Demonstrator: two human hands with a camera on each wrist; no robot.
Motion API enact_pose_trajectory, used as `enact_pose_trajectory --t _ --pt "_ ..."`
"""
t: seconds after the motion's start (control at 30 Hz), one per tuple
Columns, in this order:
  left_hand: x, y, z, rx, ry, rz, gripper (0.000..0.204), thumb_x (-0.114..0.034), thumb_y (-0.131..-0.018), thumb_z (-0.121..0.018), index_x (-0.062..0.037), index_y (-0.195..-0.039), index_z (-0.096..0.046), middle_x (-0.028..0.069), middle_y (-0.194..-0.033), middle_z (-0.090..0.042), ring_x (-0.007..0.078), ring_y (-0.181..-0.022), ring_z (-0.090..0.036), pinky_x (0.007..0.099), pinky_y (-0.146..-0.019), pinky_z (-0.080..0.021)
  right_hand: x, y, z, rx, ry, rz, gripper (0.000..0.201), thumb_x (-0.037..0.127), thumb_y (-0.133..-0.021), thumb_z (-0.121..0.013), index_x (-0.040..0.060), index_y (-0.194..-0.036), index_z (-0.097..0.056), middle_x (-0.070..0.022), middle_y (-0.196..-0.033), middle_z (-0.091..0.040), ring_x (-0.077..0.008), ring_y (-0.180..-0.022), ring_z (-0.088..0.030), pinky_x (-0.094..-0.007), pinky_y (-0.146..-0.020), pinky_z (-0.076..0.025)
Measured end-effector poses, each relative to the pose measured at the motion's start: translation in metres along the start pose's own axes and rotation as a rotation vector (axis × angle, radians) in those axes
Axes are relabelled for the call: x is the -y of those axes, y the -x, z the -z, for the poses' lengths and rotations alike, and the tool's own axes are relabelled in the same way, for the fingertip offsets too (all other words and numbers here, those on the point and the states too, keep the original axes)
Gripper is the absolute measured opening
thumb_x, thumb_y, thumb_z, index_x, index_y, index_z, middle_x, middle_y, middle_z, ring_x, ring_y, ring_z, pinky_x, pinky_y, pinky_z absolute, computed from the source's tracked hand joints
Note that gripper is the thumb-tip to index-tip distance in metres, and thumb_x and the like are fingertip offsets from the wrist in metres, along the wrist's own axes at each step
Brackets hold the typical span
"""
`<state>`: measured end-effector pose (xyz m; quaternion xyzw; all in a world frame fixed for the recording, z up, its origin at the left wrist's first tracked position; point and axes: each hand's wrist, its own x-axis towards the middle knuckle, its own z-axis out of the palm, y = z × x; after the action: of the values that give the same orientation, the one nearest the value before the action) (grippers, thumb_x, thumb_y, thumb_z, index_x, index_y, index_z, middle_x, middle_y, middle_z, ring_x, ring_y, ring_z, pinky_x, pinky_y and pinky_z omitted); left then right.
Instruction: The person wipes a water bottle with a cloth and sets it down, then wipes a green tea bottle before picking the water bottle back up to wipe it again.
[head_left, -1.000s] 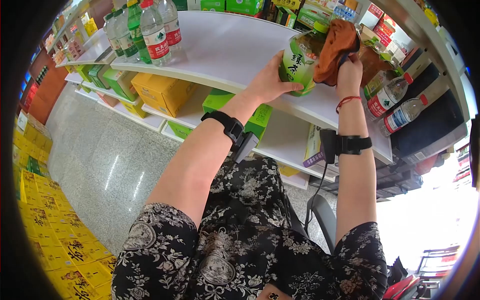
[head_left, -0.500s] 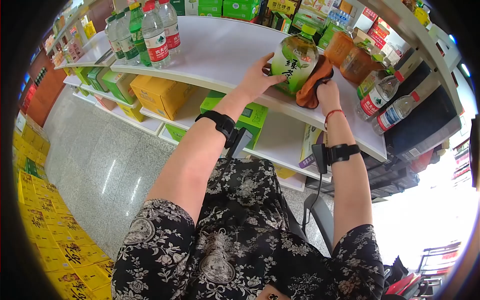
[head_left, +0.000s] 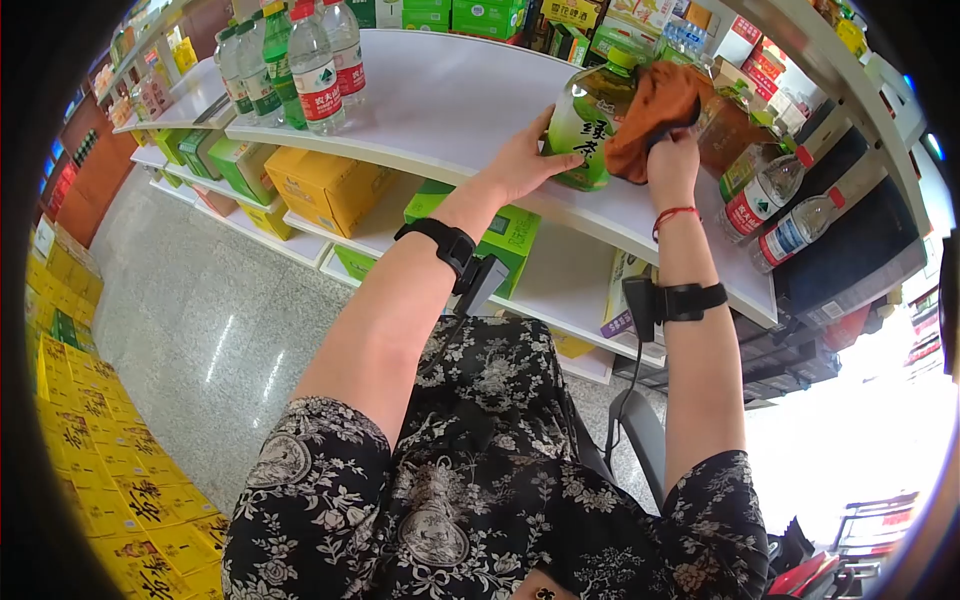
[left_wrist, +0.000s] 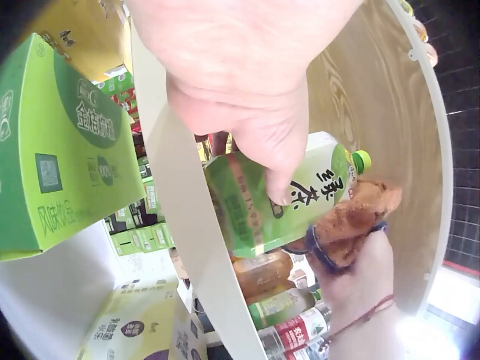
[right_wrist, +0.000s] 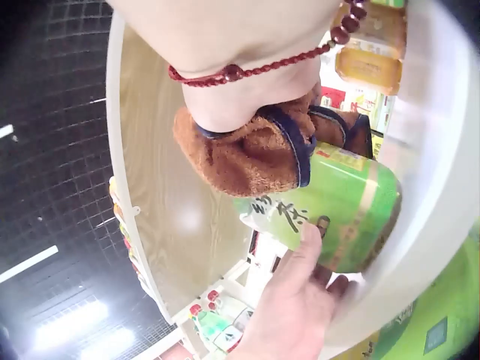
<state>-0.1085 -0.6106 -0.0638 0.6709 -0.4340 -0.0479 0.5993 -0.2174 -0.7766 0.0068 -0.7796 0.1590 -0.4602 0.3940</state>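
Observation:
A large green tea bottle (head_left: 583, 125) with a bright green cap stands on the white shelf (head_left: 440, 110). My left hand (head_left: 522, 163) grips its left side, the thumb across the front of the label (left_wrist: 300, 196). Bunched in my right hand (head_left: 673, 165), an orange-brown cloth (head_left: 650, 115) with dark blue edging lies against the bottle's right side and upper part. In the right wrist view the cloth (right_wrist: 247, 154) covers the bottle's top, and most of my right fingers are hidden by it.
Water bottles (head_left: 318, 80) and a green bottle (head_left: 280, 65) stand at the shelf's left. More bottles (head_left: 765, 190) line its right end. Boxes (head_left: 325, 190) fill the lower shelves. An upper shelf edge (head_left: 860, 120) curves along the right.
Over the last half second the cloth and my right hand have risen from the bottle's lower right side to its upper part. My left hand has stayed on the bottle.

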Motion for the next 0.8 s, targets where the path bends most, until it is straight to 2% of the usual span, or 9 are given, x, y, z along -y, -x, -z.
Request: enact_pose_trajectory --t 0.07,0.13,0.3,0.37,0.53,0.6,0.67,0.73,0.8 --pt "0.006 -0.003 -0.002 -0.015 0.084 -0.003 0.095 -0.039 -0.073 -0.076 -0.0014 -0.144 -0.025 0.0255 -0.130 -0.046 0.0375 -0.120 -0.047 0.0407 -0.100 -0.039 -0.017 0.011 -0.001 0.023 -0.094 -0.118 0.027 0.012 -0.082 -0.050 -0.0046 -0.100 -0.061 -0.0253 -0.095 -0.065 -0.0402 -0.097 -0.060 -0.0389 -0.084 -0.045" --pt "-0.004 0.001 -0.002 -0.050 -0.046 0.007 0.097 -0.041 -0.071 -0.077 0.0018 -0.142 -0.026 0.0256 -0.129 -0.045 0.0376 -0.119 -0.047 0.0408 -0.100 -0.040 -0.041 0.019 0.000 0.141 0.153 -0.246 0.027 0.012 -0.082 -0.049 -0.0047 -0.100 -0.061 -0.0263 -0.097 -0.064 -0.0416 -0.098 -0.059 -0.0406 -0.084 -0.045" --pt "-0.012 0.005 -0.001 -0.100 -0.251 0.031 0.099 -0.042 -0.067 -0.080 0.0064 -0.138 -0.031 0.0250 -0.129 -0.041 0.0381 -0.118 -0.046 0.0408 -0.099 -0.041 -0.057 0.017 0.006 0.281 0.286 -0.225 0.030 0.014 -0.082 -0.048 -0.0052 -0.100 -0.062 -0.0280 -0.098 -0.063 -0.0428 -0.099 -0.059 -0.0414 -0.084 -0.046" --pt "-0.016 0.007 -0.001 -0.116 -0.291 0.046 0.087 -0.032 -0.073 -0.078 0.0039 -0.138 -0.033 0.0218 -0.128 -0.045 0.0313 -0.122 -0.044 0.0393 -0.103 -0.037 -0.058 0.003 0.010 0.331 0.345 -0.270 0.030 0.014 -0.082 -0.047 -0.0049 -0.101 -0.062 -0.0279 -0.098 -0.063 -0.0427 -0.099 -0.059 -0.0416 -0.084 -0.046" --pt "0.012 -0.002 0.000 -0.048 0.216 -0.019 0.089 -0.029 -0.069 -0.080 0.0058 -0.137 -0.034 0.0220 -0.129 -0.048 0.0316 -0.121 -0.047 0.0381 -0.103 -0.038 -0.019 -0.035 0.014 0.082 0.073 -0.087 0.031 0.015 -0.080 -0.048 -0.0010 -0.102 -0.063 -0.0256 -0.096 -0.065 -0.0423 -0.096 -0.060 -0.0412 -0.083 -0.046" --pt "0.003 0.001 0.000 -0.044 0.320 -0.001 0.091 -0.029 -0.066 -0.082 0.0066 -0.135 -0.035 0.0228 -0.127 -0.051 0.0336 -0.119 -0.049 0.0377 -0.101 -0.039 0.019 -0.035 0.015 0.106 0.042 -0.081 0.030 0.016 -0.081 -0.048 -0.0009 -0.102 -0.063 -0.0249 -0.098 -0.064 -0.0420 -0.097 -0.060 -0.0413 -0.083 -0.046" --pt "-0.016 0.008 0.004 0.017 0.409 0.099 0.089 -0.019 -0.068 -0.082 0.0050 -0.138 -0.032 0.0203 -0.130 -0.048 0.0284 -0.123 -0.045 0.0361 -0.103 -0.038 0.037 -0.028 0.006 0.130 0.007 -0.069 0.030 0.016 -0.081 -0.049 -0.0008 -0.102 -0.062 -0.0243 -0.100 -0.064 -0.0416 -0.097 -0.059 -0.0414 -0.084 -0.046" --pt "-0.015 0.007 0.005 0.002 0.234 0.058 0.091 -0.021 -0.067 -0.083 0.0052 -0.137 -0.032 0.0208 -0.130 -0.048 0.0292 -0.123 -0.045 0.0365 -0.103 -0.038 0.043 -0.019 -0.001 0.068 0.133 0.289 0.029 0.017 -0.082 -0.049 -0.0013 -0.100 -0.062 -0.0234 -0.105 -0.063 -0.0408 -0.098 -0.058 -0.0416 -0.084 -0.045" --pt "-0.012 0.005 0.003 -0.016 0.064 0.014 0.093 -0.023 -0.066 -0.084 0.0053 -0.137 -0.032 0.0214 -0.129 -0.047 0.0299 -0.123 -0.045 0.0369 -0.102 -0.038 0.026 -0.017 -0.003 0.084 0.156 0.226 0.027 0.015 -0.081 -0.049 -0.0031 -0.097 -0.061 -0.0238 -0.110 -0.060 -0.0413 -0.100 -0.057 -0.0412 -0.084 -0.045"
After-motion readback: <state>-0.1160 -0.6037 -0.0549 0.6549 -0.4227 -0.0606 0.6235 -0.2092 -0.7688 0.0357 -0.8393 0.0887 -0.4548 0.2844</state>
